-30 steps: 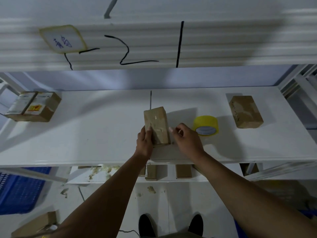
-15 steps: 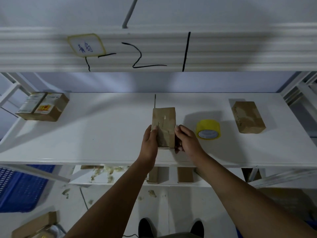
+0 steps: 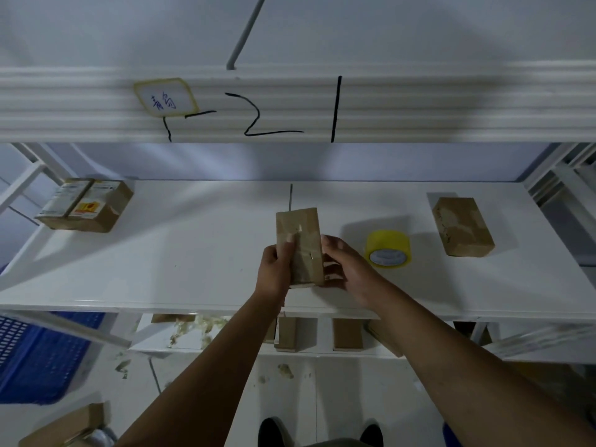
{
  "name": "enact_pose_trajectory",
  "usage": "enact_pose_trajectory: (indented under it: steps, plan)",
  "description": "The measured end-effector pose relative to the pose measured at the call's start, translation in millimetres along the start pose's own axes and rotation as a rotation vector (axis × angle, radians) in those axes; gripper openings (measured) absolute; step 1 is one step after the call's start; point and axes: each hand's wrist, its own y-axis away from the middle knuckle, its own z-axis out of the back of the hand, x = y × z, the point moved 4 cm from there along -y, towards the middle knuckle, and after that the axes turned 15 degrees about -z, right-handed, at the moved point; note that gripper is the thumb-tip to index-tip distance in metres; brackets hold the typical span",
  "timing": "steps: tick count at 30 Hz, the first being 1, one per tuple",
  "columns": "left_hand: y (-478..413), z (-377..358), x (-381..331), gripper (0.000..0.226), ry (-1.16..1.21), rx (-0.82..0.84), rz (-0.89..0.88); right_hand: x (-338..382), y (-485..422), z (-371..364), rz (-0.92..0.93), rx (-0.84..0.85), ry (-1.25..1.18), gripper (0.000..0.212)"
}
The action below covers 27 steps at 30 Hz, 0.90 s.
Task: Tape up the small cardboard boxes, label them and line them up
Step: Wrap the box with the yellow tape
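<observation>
Cardboard box (image 3: 299, 235) in left hand (image 3: 273, 273), right hand (image 3: 350, 269) — "21" on beam (image 3: 419, 104)

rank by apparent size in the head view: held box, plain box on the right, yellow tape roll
1. held box, but nearer the camera, so unsure
2. plain box
3. yellow tape roll, clearly smallest

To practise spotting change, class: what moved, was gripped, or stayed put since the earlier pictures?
The small cardboard box turned from slanted to straight and tipped up from the shelf. The right hand, earlier just touching its edge, now grips its right side; the left hand keeps hold of its left side. Tape roll, plain box and labelled boxes stayed put.
</observation>
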Motion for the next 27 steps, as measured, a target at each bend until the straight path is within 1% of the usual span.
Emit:
enact_pose_trajectory:
  steps: [3, 4, 5, 7, 8, 11, 13, 15, 18, 20, 21, 23, 25, 27]
  plan:
    - [0.9, -4.3, -3.1, 0.056, -0.06, -0.021, -0.074, 3.3, -5.5, -4.9, 0.08, -0.176, 0.324, 0.057]
    - [2.2, -6.3, -3.5, 0.055, -0.044, -0.023, -0.072, 3.8, -6.4, -4.5, 0.105, -0.215, 0.36, 0.054]
    - [3.8, -7.2, -3.5, 0.054, -0.026, -0.024, -0.065, 3.3, -7.6, -2.7, 0.111, -0.223, 0.335, 0.052]
    - [6.7, -7.3, -5.1, 0.05, 0.015, -0.017, -0.077, 3.2, -7.9, -0.9, 0.098, -0.188, 0.247, 0.046]
    - [7.1, -6.5, -5.8, 0.05, 0.032, -0.013, -0.088, 4.5, -6.0, -1.1, 0.101, -0.17, 0.24, 0.043]
    - [7.4, -6.8, -5.0, 0.05, 0.067, -0.023, -0.101, 2.4, -7.0, -2.1, 0.1, -0.114, 0.217, 0.043]
    - [6.1, -7.8, -2.5, 0.05, 0.055, -0.027, -0.09, -0.1, -8.8, -2.0, 0.087, -0.123, 0.201, 0.046]
    - [3.0, -8.2, 3.1, 0.047, 0.063, 0.014, -0.072, -1.0, -13.6, 1.5, 0.109, -0.215, 0.269, 0.056]
    - [-0.2, -6.5, 13.0, 0.044, 0.098, 0.08, -0.002, -0.6, -19.4, 7.2, 0.152, -0.387, 0.413, 0.065]
    - [-3.3, -1.8, 17.9, 0.039, 0.043, 0.057, -0.026, -1.2, -22.9, 8.4, 0.167, -0.446, 0.416, 0.069]
    - [-4.4, -0.1, 19.0, 0.037, 0.011, 0.036, -0.043, -0.6, -23.1, 7.1, 0.185, -0.464, 0.418, 0.066]
    - [-7.5, 1.7, 20.4, 0.039, -0.06, 0.014, -0.083, -0.9, -23.4, 3.4, 0.229, -0.483, 0.425, 0.052]
    - [-10.2, 2.3, 19.7, 0.04, -0.196, 0.028, -0.1, -3.9, -25.9, 0.1, 0.257, -0.502, 0.458, 0.042]
    - [-13.1, 2.9, 21.3, 0.041, -0.348, 0.064, -0.111, -7.2, -29.1, -1.3, 0.261, -0.527, 0.507, 0.037]
